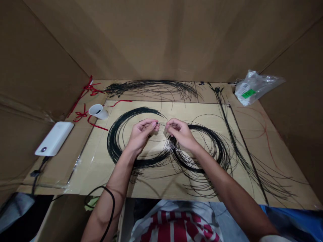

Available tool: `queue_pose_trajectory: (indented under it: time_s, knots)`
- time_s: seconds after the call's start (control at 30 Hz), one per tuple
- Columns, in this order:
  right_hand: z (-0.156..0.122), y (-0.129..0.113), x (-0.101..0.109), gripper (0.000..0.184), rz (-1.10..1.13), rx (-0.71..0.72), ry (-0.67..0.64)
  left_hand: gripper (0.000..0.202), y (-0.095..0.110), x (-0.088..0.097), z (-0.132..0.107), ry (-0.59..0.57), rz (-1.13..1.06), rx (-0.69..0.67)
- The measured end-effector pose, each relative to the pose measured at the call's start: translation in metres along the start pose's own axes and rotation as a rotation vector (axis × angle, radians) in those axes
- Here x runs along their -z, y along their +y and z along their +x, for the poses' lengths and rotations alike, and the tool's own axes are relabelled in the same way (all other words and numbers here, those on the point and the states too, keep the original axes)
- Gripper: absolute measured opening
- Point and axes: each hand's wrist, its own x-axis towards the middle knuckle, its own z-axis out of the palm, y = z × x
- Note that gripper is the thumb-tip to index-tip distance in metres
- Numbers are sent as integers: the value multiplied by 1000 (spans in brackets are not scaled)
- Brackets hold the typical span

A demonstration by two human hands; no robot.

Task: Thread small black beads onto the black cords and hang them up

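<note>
My left hand (143, 131) is closed in a pinch on a small dark piece, mostly covered by the fingertips. Facing it, my right hand (181, 131) pinches a thin black wire (163, 125) whose end points at the left fingertips. Both hands are raised over the middle of the board, a small gap apart. Under and left of my left hand lies a large open coil of black wires (114, 137). A second coil of black wires (219, 143) lies under my right hand and forearm, with loose ends fanning out toward the front edge.
A white cup (103, 113) holding small black pieces stands tilted at left, near red ribbon (80, 115) and a white power bank (54, 138). Wire bundles lie at the back (156, 84) and right (228, 126). A clear plastic bag (252, 88) sits back right. Cardboard walls (161, 40) surround the board.
</note>
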Motion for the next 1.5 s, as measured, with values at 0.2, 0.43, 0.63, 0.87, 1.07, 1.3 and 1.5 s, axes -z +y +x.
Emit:
queue_pose_trajectory:
  time_s: [0.2,0.43,0.63,0.87,1.07,1.3,1.5]
  knots:
    - [-1,-2,-1,24,5,11,-6,36,0,-1,1,8,-55,22]
    - [-1,0,-1,25,-9,17,-18,36,3,-4,0,5,-62,28]
    - [-1,0,-1,23,-23,13,-13,34,1,-3,0,-5,-44,7]
    - [-1,0,-2,19,-27,14,0,33,2,-3,0,5,-31,-11]
    - [-1,0,-1,18,-40,26,-9,32,2,-4,-2,2,-34,-8]
    - [-1,0,-3,22,-69,45,17,32,-1,0,0,5,15,-39]
    - [-2,-1,-4,24,-61,48,12,33,0,-1,-1,20,78,-82]
